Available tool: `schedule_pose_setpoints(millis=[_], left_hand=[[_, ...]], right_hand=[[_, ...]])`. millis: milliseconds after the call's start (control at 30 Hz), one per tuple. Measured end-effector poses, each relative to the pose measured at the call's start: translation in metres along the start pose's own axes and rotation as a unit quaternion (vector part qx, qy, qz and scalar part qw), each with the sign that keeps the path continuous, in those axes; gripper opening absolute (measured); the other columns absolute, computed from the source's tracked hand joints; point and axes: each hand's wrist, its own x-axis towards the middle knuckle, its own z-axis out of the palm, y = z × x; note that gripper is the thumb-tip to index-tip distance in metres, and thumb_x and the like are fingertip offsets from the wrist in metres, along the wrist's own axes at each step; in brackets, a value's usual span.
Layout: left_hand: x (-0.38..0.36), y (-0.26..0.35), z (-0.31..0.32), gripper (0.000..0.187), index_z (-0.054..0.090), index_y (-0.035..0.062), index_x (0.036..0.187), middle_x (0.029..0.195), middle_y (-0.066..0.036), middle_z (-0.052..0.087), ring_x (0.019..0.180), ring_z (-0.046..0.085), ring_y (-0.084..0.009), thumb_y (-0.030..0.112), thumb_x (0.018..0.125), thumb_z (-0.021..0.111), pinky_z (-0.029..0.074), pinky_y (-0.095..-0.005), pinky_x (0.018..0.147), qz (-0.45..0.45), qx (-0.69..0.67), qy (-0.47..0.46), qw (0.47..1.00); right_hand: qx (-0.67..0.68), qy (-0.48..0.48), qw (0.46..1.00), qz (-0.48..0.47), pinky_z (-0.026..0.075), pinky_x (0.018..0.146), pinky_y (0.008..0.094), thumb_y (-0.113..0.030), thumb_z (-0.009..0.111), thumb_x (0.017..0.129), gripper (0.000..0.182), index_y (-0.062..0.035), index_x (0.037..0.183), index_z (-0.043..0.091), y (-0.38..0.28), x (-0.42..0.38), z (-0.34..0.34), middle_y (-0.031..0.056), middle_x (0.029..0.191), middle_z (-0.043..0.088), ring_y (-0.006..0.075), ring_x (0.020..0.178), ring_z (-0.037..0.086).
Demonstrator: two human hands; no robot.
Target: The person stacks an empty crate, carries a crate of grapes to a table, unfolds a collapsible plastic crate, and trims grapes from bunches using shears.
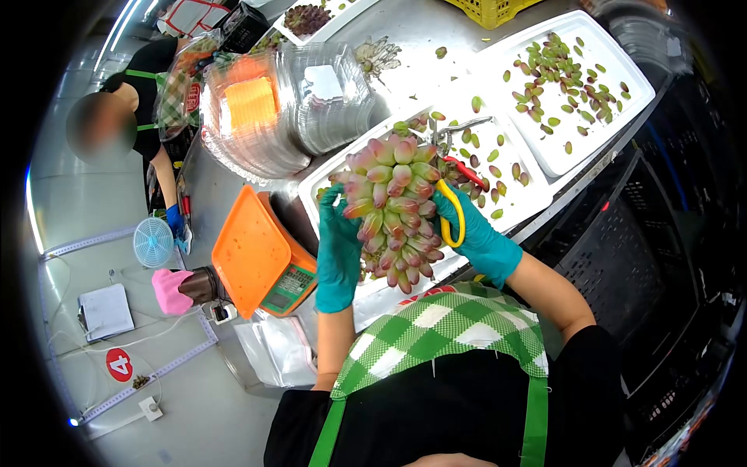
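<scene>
A large bunch of pink-and-green grapes (393, 206) is held up over the near white tray. My left hand (338, 253), in a teal glove, is closed against the bunch's left side, its fingertips partly hidden behind the fruit. On the other side, my right hand (482, 237), also in a teal glove, is closed round snips with a yellow loop handle (453, 214) and a red part. Their metal end points toward the back of the tray. Some of the right fingers are hidden behind the grapes and the handle.
Loose grapes lie in the near white tray (537, 187) and in another white tray (634, 74) at the right. Stacked clear plastic boxes (334, 101) and an orange scale (253, 253) stand at the left. Farther left, a person (144, 86) works at the table.
</scene>
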Motion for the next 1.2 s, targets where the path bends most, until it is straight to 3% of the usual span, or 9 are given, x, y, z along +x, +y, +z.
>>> schedule_pose_setpoints(millis=[100, 167, 367, 433, 500, 667, 867, 967, 1200], left_hand=[[0.000, -0.024, -0.002, 0.070, 0.021, 0.0113, 0.130, 0.124, -0.011, 0.036, 0.113, 0.040, -0.0258, 0.050, 0.078, 0.048, 0.036, -0.0369, 0.094, -0.066, -0.234, -0.034, 0.969], [0.003, -0.041, -0.003, 0.068, 0.021, 0.0115, 0.131, 0.125, -0.011, 0.036, 0.113, 0.039, -0.0258, 0.049, 0.080, 0.046, 0.036, -0.0371, 0.093, -0.092, -0.338, -0.045, 0.936], [0.008, -0.060, -0.029, 0.061, 0.020, 0.0124, 0.131, 0.126, -0.011, 0.034, 0.113, 0.038, -0.0260, 0.044, 0.083, 0.040, 0.035, -0.0377, 0.093, -0.040, -0.352, -0.037, 0.934], [0.011, -0.059, -0.041, 0.059, 0.019, 0.0126, 0.131, 0.126, -0.011, 0.033, 0.113, 0.038, -0.0261, 0.043, 0.085, 0.039, 0.035, -0.0379, 0.093, -0.025, -0.336, -0.030, 0.941], [0.013, -0.056, -0.051, 0.057, 0.019, 0.0129, 0.132, 0.126, -0.011, 0.032, 0.113, 0.037, -0.0261, 0.041, 0.086, 0.037, 0.035, -0.0381, 0.093, -0.020, -0.322, -0.030, 0.946], [0.017, -0.044, -0.040, 0.052, 0.018, 0.0131, 0.132, 0.127, -0.012, 0.031, 0.113, 0.037, -0.0259, 0.037, 0.089, 0.033, 0.036, -0.0378, 0.093, -0.023, -0.249, -0.022, 0.968], [0.019, -0.044, -0.028, 0.053, 0.017, 0.0115, 0.132, 0.132, -0.012, 0.025, 0.116, 0.034, -0.0255, 0.029, 0.087, 0.039, 0.034, -0.0352, 0.095, -0.057, -0.310, -0.020, 0.949], [0.010, -0.034, -0.025, 0.054, 0.015, 0.0123, 0.133, 0.134, -0.012, 0.022, 0.118, 0.033, -0.0260, 0.026, 0.087, 0.040, 0.032, -0.0358, 0.097, -0.096, -0.279, -0.143, 0.945], [-0.001, -0.048, -0.058, 0.068, 0.019, 0.0104, 0.132, 0.133, -0.011, 0.027, 0.115, 0.038, -0.0291, 0.043, 0.080, 0.049, 0.038, -0.0407, 0.092, -0.124, -0.149, -0.050, 0.980]], right_hand=[[-0.011, -0.031, 0.999, 0.031, 0.044, 0.081, 0.0250, -0.020, 0.052, 0.084, 0.041, -0.0042, 0.119, 0.039, 0.000, -0.001, 0.009, 0.0032, 0.106, 0.051, 0.0111, 0.096, 0.050], [-0.103, -0.001, 0.995, 0.003, 0.043, 0.078, 0.0210, -0.012, 0.056, 0.080, 0.043, -0.0052, 0.120, 0.042, -0.004, -0.008, 0.025, 0.0025, 0.105, 0.052, 0.0082, 0.093, 0.050], [-0.388, -0.021, 0.921, 0.013, 0.046, 0.067, 0.0253, -0.017, 0.068, 0.070, 0.054, -0.0142, 0.119, 0.046, -0.036, -0.012, 0.041, 0.0038, 0.098, 0.056, 0.0111, 0.081, 0.054], [-0.652, -0.080, 0.729, -0.194, 0.044, 0.058, 0.0299, -0.020, 0.067, 0.068, 0.053, -0.0172, 0.117, 0.048, -0.071, -0.013, 0.051, 0.0051, 0.083, 0.054, 0.0176, 0.070, 0.053], [-0.794, -0.124, 0.535, -0.261, 0.040, 0.055, 0.0341, -0.017, 0.064, 0.068, 0.053, -0.0151, 0.118, 0.047, -0.095, -0.009, 0.054, 0.0064, 0.070, 0.047, 0.0221, 0.061, 0.048], [-0.882, -0.182, 0.375, -0.219, 0.041, 0.055, 0.0325, -0.015, 0.067, 0.062, 0.059, -0.0144, 0.117, 0.047, -0.124, -0.008, 0.071, 0.0055, 0.072, 0.049, 0.0209, 0.065, 0.050], [-0.869, -0.220, 0.366, -0.252, 0.042, 0.056, 0.0333, -0.008, 0.055, 0.066, 0.035, -0.0038, 0.101, 0.053, -0.132, -0.003, 0.078, 0.0065, 0.067, 0.051, 0.0228, 0.063, 0.053], [-0.868, -0.230, 0.355, -0.262, 0.042, 0.056, 0.0338, -0.006, 0.053, 0.067, 0.027, 0.0000, 0.093, 0.054, -0.133, -0.004, 0.082, 0.0077, 0.066, 0.051, 0.0230, 0.063, 0.053], [-0.892, -0.253, 0.289, -0.238, 0.042, 0.056, 0.0358, -0.005, 0.057, 0.062, 0.017, -0.0019, 0.078, 0.053, -0.133, 0.005, 0.081, 0.0122, 0.064, 0.049, 0.0277, 0.062, 0.052]])
